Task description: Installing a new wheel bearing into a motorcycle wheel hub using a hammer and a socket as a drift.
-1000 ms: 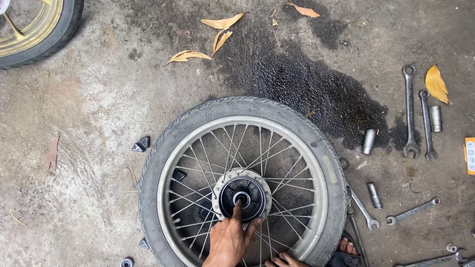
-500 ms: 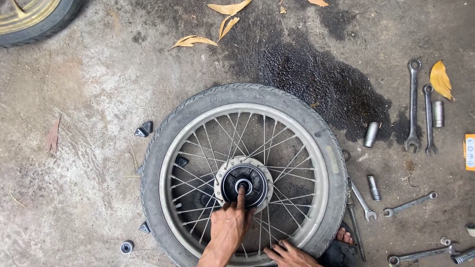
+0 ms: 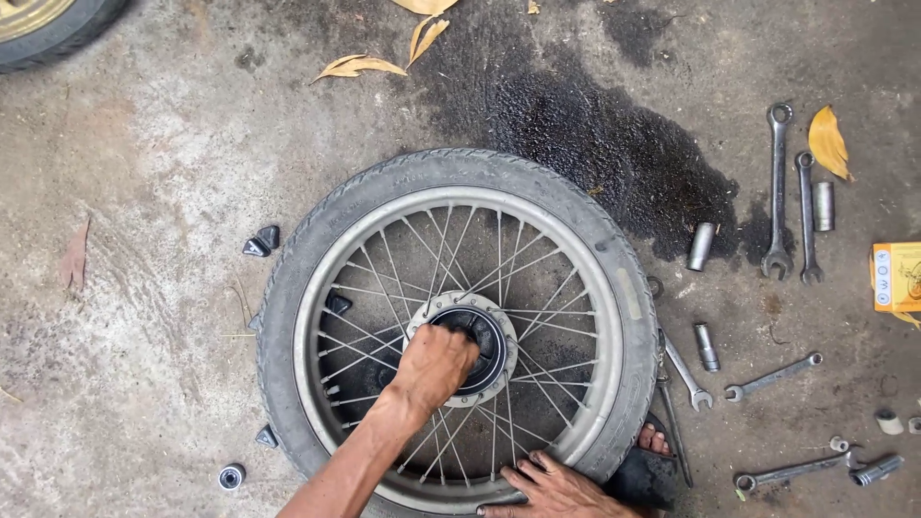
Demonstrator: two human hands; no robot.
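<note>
Head view: two hands [image 3: 436,364] on one spoked wheel [image 3: 459,326].

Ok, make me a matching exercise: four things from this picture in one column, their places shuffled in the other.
Things:
1. left hand
2. right hand
3. yellow leaf
4. small bearing

Places:
A. on the ground left of the tyre
B. on the wheel hub
C. beside the long spanners
D. on the tyre's near edge

Pairs: 1-B, 2-D, 3-C, 4-A

The wheel [image 3: 459,331] lies flat on the floor [image 3: 144,288]; wrenches [image 3: 775,192] at two o'clock, a bearing [image 3: 231,476] at seven.
</note>
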